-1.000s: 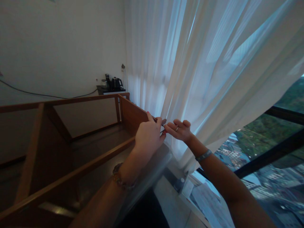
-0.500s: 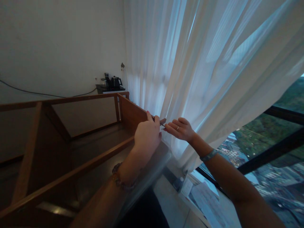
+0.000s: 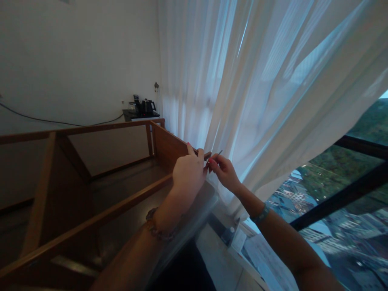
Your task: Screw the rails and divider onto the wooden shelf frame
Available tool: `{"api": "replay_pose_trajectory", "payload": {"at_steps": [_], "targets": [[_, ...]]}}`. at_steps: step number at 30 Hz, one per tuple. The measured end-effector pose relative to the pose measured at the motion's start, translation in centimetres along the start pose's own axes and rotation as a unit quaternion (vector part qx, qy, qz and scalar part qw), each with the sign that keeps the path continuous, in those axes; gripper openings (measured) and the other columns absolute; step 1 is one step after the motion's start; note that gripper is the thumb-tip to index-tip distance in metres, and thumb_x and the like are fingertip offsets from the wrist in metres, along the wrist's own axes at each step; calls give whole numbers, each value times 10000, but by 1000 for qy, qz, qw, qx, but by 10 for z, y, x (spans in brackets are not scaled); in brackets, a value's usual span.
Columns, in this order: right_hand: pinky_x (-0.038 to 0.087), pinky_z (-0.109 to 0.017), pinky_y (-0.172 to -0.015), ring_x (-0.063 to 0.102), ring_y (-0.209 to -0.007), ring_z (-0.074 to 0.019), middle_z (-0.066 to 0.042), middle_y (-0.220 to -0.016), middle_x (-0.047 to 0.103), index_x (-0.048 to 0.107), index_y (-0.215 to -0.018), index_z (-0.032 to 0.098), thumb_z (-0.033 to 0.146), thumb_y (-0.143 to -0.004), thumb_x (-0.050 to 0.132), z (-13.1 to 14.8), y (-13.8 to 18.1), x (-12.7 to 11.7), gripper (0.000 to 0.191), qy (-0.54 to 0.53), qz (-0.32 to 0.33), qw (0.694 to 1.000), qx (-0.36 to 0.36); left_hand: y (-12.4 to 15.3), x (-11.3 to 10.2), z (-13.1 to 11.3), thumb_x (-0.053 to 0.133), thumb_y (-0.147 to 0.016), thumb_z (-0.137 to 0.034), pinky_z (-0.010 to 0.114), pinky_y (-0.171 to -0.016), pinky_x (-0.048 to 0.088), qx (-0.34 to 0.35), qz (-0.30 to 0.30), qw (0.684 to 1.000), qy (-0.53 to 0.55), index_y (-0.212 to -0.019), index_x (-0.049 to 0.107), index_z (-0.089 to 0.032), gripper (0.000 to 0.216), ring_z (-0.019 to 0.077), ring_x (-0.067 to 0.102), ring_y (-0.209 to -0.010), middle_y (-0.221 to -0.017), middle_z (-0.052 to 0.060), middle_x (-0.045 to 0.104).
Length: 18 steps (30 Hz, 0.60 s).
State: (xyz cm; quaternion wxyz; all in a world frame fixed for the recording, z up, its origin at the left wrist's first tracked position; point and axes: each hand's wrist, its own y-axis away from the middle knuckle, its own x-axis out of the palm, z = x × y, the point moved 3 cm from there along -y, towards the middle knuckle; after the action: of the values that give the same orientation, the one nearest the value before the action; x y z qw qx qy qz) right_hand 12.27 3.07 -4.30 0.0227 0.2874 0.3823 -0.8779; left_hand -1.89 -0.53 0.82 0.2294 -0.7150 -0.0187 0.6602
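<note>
My left hand (image 3: 188, 174) is closed at the near corner of a brown wooden frame (image 3: 91, 222), its fingers curled round the corner of the top rail. My right hand (image 3: 223, 171) meets it from the right, fingers pinched on a thin dark pin-like object (image 3: 218, 153) that sticks up beside the corner. A sheer white curtain (image 3: 257, 89) hangs right behind both hands. What the left fingers hold besides the wood is hidden.
A white wall (image 3: 75, 60) stands at the back with a cable across it. A dark kettle (image 3: 147, 106) sits on a small shelf in the corner. A large window (image 3: 348, 194) with dark bars looks over buildings far below on the right.
My right hand has turned and closed from flat fingers into a pinch, with a thin object now showing above it. The left hand stays at the frame's corner.
</note>
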Motion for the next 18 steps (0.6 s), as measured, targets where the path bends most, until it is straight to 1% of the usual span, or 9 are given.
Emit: {"api": "replay_pose_trajectory", "payload": {"at_steps": [2,4,6,7,9,12,15,18], "targets": [[436,-265,-578,525,-592,-121,22,-705,569,515,-877,231,549,-957,410,-3,-1,0,344,-40,11,999,1,0,0,0,436,-931,-396,345,-635,551,2,-2,1000,-2,-1242,526,-167,397,275,702,-818,-1444,223,438],[437,-255,-556,517,-576,-115,50,-704,543,464,-998,255,557,-948,429,-6,-3,0,308,-66,11,998,-6,1,0,0,433,-930,-405,347,-630,548,3,-3,1000,-5,-1238,527,-170,398,278,701,-814,-1448,221,433],[448,-261,-578,536,-618,-122,54,-744,538,404,-1104,280,562,-938,458,-8,-5,-4,332,-70,-5,997,-22,1,0,0,408,-936,-438,352,-621,545,4,-7,1000,-8,-1235,525,-169,419,287,701,-810,-1442,222,438],[451,-268,-599,543,-648,-127,47,-774,542,407,-1115,285,564,-928,482,-9,-7,-7,344,-61,-17,997,-34,1,0,-1,391,-939,-459,354,-616,544,5,-9,1000,-9,-1230,527,-167,434,290,701,-806,-1434,224,445],[441,-284,-635,541,-688,-136,25,-804,549,496,-1033,271,560,-893,556,-8,-10,-14,326,-27,-37,997,-61,1,0,-1,361,-942,-500,357,-605,542,4,-12,1000,-8,-1213,535,-165,464,296,701,-798,-1421,224,461],[407,-330,-732,549,-745,-160,-2,-787,589,608,-794,239,530,-841,653,-6,-12,-24,298,39,-56,993,-93,1,2,-1,347,-942,-519,356,-586,540,0,-14,1000,-9,-1193,544,-168,474,297,702,-776,-1406,219,478],[338,-369,-837,570,-781,-176,1,-759,639,636,-704,241,493,-848,667,-4,-10,-28,292,98,-76,986,-113,1,3,-1,364,-940,-513,358,-583,541,2,-19,1000,-10,-1188,545,-168,461,295,701,-761,-1383,222,498],[307,-360,-822,559,-698,-153,24,-677,645,628,-660,240,469,-885,633,-1,-6,-25,321,181,-78,973,-117,1,2,-1,426,-924,-491,357,-595,545,5,-18,1000,-9,-1187,541,-166,434,295,702,-774,-1386,229,493]]}}
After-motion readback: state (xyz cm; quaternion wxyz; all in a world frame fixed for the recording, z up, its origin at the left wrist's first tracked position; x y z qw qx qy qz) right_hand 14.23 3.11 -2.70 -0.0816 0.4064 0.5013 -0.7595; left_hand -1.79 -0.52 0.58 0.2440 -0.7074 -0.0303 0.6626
